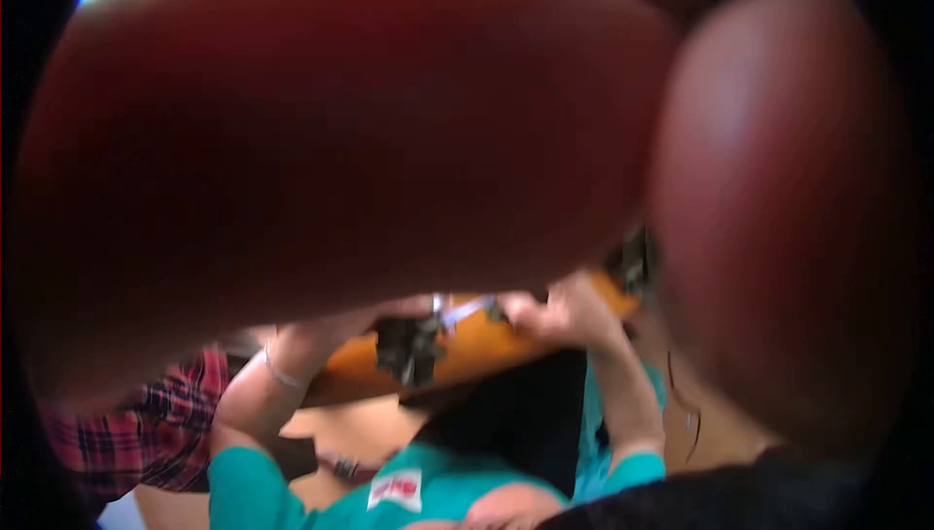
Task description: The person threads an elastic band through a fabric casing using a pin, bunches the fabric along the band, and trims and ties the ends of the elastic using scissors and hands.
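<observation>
At the left, my left hand (336,324) reaches over the table, with a thin bracelet at its wrist; a large blurred finger hides most of its fingers. Beside it is a dark, blocky metal-looking part (409,347); whether I grip it cannot be made out. My right hand (559,316) is closed, thumb towards the left, around something small and dark that I cannot name. A thin pale strip (467,312) runs between the dark part and my right hand. Blur hides its kind.
Another person's large fingers (389,141) and thumb-like digit (778,180) cover most of the view, very close to the camera. An orange-brown tabletop (486,340) lies below. A plaid sleeve (180,423) is at left. Another dark object (634,260) shows at right.
</observation>
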### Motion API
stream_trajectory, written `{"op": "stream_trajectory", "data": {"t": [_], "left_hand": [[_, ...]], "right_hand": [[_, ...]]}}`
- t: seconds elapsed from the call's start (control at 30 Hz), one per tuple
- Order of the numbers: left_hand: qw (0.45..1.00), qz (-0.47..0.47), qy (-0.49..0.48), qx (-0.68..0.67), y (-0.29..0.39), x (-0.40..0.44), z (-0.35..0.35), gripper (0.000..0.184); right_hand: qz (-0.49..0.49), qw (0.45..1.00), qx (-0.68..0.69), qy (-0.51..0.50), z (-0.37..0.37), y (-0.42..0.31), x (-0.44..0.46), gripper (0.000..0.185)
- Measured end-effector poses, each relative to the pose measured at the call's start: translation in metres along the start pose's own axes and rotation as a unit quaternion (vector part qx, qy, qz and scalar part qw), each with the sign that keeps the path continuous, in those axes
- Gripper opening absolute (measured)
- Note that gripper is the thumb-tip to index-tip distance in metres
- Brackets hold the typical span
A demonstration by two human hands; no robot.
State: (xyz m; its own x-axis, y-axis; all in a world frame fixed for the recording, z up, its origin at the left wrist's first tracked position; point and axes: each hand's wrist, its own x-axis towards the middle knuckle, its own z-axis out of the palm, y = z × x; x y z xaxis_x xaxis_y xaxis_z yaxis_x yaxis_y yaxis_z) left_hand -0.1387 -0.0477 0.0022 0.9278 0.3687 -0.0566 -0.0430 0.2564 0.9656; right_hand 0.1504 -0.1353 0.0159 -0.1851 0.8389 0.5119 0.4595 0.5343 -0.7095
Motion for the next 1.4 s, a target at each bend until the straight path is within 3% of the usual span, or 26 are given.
{"op": "stream_trajectory", "data": {"t": [0.03,0.07,0.13,0.2,0.23,0.33,0.4,0.53,0.6,0.77,1.23,1.33,1.4], "left_hand": [[0.999,-0.041,0.020,0.011,-0.008,0.036,-0.029,0.017],[0.997,-0.049,-0.003,-0.063,-0.009,0.024,-0.033,0.017],[0.995,-0.019,-0.042,-0.091,-0.014,0.036,-0.032,0.017],[0.994,-0.025,-0.055,-0.090,-0.008,0.042,-0.027,0.018],[0.998,-0.011,-0.044,-0.048,-0.009,0.042,-0.027,0.018],[0.991,0.018,-0.128,-0.047,-0.002,0.048,-0.027,0.018],[0.988,-0.013,-0.142,-0.054,0.001,0.045,-0.026,0.016],[0.964,-0.030,-0.229,-0.128,-0.011,0.047,-0.040,0.014],[0.984,0.028,-0.174,-0.005,-0.001,0.049,-0.032,0.016],[0.986,0.020,-0.150,0.063,-0.001,0.051,-0.025,0.017],[0.966,0.077,-0.172,0.176,-0.003,0.045,-0.020,0.016],[0.954,0.085,-0.194,0.215,0.009,0.042,-0.020,0.018],[0.935,0.149,-0.237,0.218,0.000,0.048,-0.027,0.011]], "right_hand": [[0.068,0.997,0.035,-0.019,0.021,0.005,0.012,0.008],[0.121,0.989,0.073,-0.050,0.034,-0.002,0.012,0.008],[0.035,0.999,0.028,0.006,0.033,0.011,0.014,0.007],[-0.007,1.000,-0.029,-0.002,0.022,0.018,0.012,0.007],[-0.079,0.991,-0.097,0.043,0.022,0.021,0.013,0.008],[-0.107,0.976,-0.169,0.080,0.006,0.016,0.012,0.010],[-0.156,0.963,-0.196,0.100,-0.003,0.028,0.010,0.011],[-0.151,0.936,-0.276,0.157,-0.012,0.047,-0.009,0.012],[-0.220,0.901,-0.325,0.188,-0.014,0.054,-0.014,0.015],[-0.199,0.888,-0.392,0.135,0.002,0.041,-0.038,0.018],[-0.223,0.891,-0.371,0.135,0.019,0.027,-0.047,0.021],[-0.244,0.869,-0.418,0.106,0.011,0.029,-0.047,0.020],[-0.243,0.839,-0.483,0.055,-0.001,0.035,-0.051,0.020]]}}
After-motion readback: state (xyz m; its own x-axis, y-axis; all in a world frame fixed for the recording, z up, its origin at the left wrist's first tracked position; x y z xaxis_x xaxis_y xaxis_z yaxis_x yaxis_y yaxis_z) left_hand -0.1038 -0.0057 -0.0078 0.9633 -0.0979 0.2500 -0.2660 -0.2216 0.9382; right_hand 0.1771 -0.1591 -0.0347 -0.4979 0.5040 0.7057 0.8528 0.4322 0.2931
